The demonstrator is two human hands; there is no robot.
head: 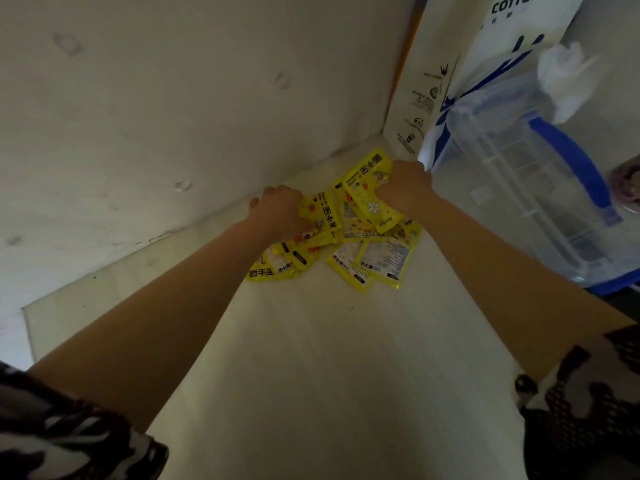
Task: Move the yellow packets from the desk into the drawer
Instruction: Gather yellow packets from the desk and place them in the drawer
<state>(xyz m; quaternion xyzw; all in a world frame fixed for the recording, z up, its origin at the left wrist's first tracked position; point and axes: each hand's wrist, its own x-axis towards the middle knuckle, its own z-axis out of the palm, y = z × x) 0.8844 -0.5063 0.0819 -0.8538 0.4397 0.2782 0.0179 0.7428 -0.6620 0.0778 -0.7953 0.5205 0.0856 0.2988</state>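
Note:
A pile of several yellow packets lies on the pale desk, pushed into the far corner against the wall. My left hand grips packets at the left side of the pile, its fingers curled into them. My right hand grips packets at the pile's upper right, with one long packet sticking out from under it. More packets lie loose nearer me, below both hands. No drawer is in view.
A clear plastic container with a blue handle stands at the right, crumpled white tissue on top. A white and blue coffee bag leans behind it. A pale wall closes the left and far side.

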